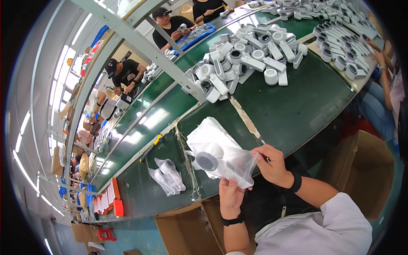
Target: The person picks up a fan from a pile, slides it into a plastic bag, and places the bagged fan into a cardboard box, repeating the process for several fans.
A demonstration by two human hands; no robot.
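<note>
Near the table's front edge, a clear plastic bag (242,163) holds a white device with a round grey-faced head (207,161), which looks like a small handheld fan. My left hand (231,193) is closed on the bagged fan from below, its fingertips partly hidden under it. At the bag's right end, my right hand (272,163) pinches the film between thumb and fingers. Just behind and partly beneath the bag lies a stack of flat white bags (210,131). To the left, more white pieces in clear bags (168,176) rest on the green tabletop (289,114).
A large heap of white-and-grey fans (250,51) covers the table's far side, with rows of them (344,51) at right. A yellow-handled tool (151,147) and orange-edged boxes (107,197) lie left. A metal post (170,68) slants across. Cardboard boxes (361,170) flank me; co-workers (125,74) sit opposite.
</note>
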